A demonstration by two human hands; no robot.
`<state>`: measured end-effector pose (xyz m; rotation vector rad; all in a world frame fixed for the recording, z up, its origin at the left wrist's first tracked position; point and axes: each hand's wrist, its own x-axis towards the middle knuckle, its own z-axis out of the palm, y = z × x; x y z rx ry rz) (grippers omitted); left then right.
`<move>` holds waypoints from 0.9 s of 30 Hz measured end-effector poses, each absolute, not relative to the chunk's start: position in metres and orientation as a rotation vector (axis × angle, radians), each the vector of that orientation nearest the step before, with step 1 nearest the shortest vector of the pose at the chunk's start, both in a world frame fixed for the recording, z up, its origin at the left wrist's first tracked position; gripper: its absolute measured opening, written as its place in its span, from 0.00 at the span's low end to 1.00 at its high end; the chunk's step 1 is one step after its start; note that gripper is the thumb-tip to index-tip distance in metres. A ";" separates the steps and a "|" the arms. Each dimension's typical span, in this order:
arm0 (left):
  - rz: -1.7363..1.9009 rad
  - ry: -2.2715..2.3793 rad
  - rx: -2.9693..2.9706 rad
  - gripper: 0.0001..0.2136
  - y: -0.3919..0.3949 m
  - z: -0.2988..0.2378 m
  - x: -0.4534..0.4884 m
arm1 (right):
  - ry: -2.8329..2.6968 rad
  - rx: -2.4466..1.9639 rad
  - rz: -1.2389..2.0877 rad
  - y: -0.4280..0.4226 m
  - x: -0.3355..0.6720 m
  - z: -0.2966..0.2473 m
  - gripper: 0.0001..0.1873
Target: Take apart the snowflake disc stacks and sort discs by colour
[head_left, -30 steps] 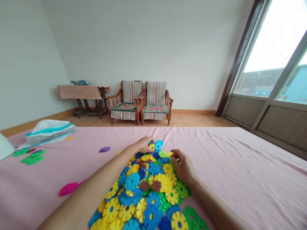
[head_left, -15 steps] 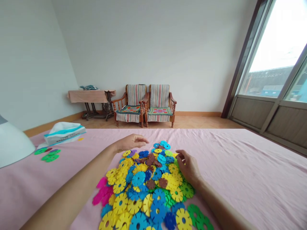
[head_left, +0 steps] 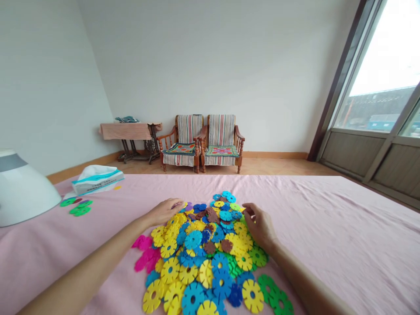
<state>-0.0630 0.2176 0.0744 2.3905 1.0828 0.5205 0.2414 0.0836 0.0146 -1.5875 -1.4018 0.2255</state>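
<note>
A heap of notched plastic discs [head_left: 193, 239] in yellow, blue, brown, green and other colours lies spread before me. At its far left edge is my left hand [head_left: 166, 211], palm down, its fingertips by a yellow disc [head_left: 181, 211]; it grips nothing that I can see. My right hand [head_left: 260, 225] rests along the far right edge, fingers loosely bent and thumb apart, close to yellow and lime-green discs [head_left: 235, 206]. Pink discs [head_left: 149, 259] lie at the heap's left side, and green discs [head_left: 274, 294] at its near right.
A pink cloth [head_left: 328, 227] covers the table. On the left stand a white lamp-like object [head_left: 28, 192] and a tissue pack [head_left: 98, 179], with a few green discs [head_left: 80, 210] close by. Two wooden armchairs [head_left: 221, 151] and a cloth-covered sewing table [head_left: 126, 131] are against the wall.
My left hand has come down and nearer, from beyond the heap to its far left edge. My right hand stays at the right edge. The view has turned slightly left.
</note>
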 end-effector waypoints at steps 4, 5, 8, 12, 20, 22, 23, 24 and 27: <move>0.390 0.903 2.509 0.34 0.154 0.087 -0.069 | -1.528 -1.464 0.257 0.050 0.225 0.049 0.15; 0.308 0.836 2.599 0.38 0.135 0.090 -0.072 | -1.638 -1.400 0.240 0.034 0.218 0.059 0.16; 0.042 0.675 2.746 0.49 0.087 0.093 -0.083 | -2.089 -1.190 0.257 -0.015 0.193 0.077 0.22; -0.067 0.623 2.803 0.51 0.056 0.078 -0.091 | -2.547 -1.038 0.145 -0.050 0.168 0.061 0.21; 0.021 0.649 2.925 0.41 0.067 0.059 -0.073 | -2.624 -1.186 0.003 -0.027 0.167 0.056 0.31; 0.077 0.671 2.949 0.40 0.074 0.056 -0.066 | -2.557 -1.276 0.018 -0.016 0.169 0.061 0.33; 0.108 0.684 2.960 0.40 0.078 0.056 -0.062 | -2.525 -1.318 0.018 -0.010 0.171 0.061 0.34; 0.135 0.689 2.968 0.40 0.082 0.055 -0.059 | -2.497 -1.352 0.017 -0.005 0.172 0.060 0.34; 0.205 0.701 2.980 0.39 0.095 0.052 -0.050 | -2.437 -1.406 0.015 0.011 0.176 0.055 0.31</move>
